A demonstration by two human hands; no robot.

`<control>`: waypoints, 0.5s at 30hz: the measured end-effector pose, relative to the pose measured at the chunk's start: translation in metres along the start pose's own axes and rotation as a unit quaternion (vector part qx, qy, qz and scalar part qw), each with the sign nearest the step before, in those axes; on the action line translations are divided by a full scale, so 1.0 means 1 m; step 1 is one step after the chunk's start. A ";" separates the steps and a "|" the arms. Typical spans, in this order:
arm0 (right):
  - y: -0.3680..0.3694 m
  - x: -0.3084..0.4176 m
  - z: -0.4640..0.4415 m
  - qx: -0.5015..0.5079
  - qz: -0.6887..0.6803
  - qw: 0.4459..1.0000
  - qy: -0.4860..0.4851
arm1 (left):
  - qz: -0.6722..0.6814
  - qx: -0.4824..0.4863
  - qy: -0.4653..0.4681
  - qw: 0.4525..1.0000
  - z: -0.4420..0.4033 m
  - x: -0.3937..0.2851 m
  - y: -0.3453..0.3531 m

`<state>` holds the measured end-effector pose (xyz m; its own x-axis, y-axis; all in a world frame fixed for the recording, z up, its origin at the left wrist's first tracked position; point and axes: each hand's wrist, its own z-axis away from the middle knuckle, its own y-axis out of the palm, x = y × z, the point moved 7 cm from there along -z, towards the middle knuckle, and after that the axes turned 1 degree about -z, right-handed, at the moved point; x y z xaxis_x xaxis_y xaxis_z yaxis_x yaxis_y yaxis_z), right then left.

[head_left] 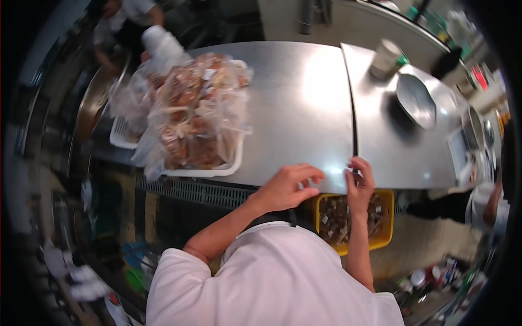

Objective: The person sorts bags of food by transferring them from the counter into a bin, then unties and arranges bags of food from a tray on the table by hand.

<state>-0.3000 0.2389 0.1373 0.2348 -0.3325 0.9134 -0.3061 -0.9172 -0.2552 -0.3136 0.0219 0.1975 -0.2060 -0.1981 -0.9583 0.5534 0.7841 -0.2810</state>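
My left hand (291, 186) is held over the front edge of the steel table (296, 108), its fingers bent and the thumb apart, with nothing visible in it. My right hand (360, 182) is beside it at the seam in the tabletop, thumb and fingertips curled towards each other. A tiny dark spot shows between those fingers; whether it is a held thing or the seam behind, I cannot make out. Below the right hand stands a yellow crate (392, 217) with many small brownish pieces in it, partly hidden by my forearm.
At the left on the table, a white basket (237, 157) is heaped with clear plastic bags (190, 114) of reddish-brown food. On the right stand a metal bowl (416, 100) and a pale container (386, 57). A co-worker (125, 27) bends over a large pan (89, 108); another person (484, 206) is at right.
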 end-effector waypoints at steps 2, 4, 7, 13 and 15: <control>0.085 0.062 -0.029 0.148 -0.046 0.984 -0.092 | -0.079 -0.160 0.001 0.984 0.043 -0.010 -0.074; 0.153 0.132 -0.046 0.236 -0.033 0.964 -0.121 | -0.176 -0.302 -0.054 0.936 0.079 -0.023 -0.141; 0.245 0.128 -0.069 0.266 0.020 0.957 -0.114 | -0.372 -0.382 -0.013 0.846 0.093 -0.014 -0.191; 0.267 0.177 -0.091 0.150 0.096 0.954 -0.243 | -0.458 -0.337 0.048 0.821 0.087 0.046 -0.252; 0.268 0.195 -0.080 0.251 0.070 0.949 -0.175 | -0.355 -0.391 0.056 0.847 0.103 0.017 -0.278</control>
<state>-0.4098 -0.0538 0.2724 0.5430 -0.4306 0.7209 0.1012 -0.8186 -0.5653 -0.3878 -0.2602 0.2545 -0.3620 -0.7605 -0.5391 -0.4375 0.6493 -0.6221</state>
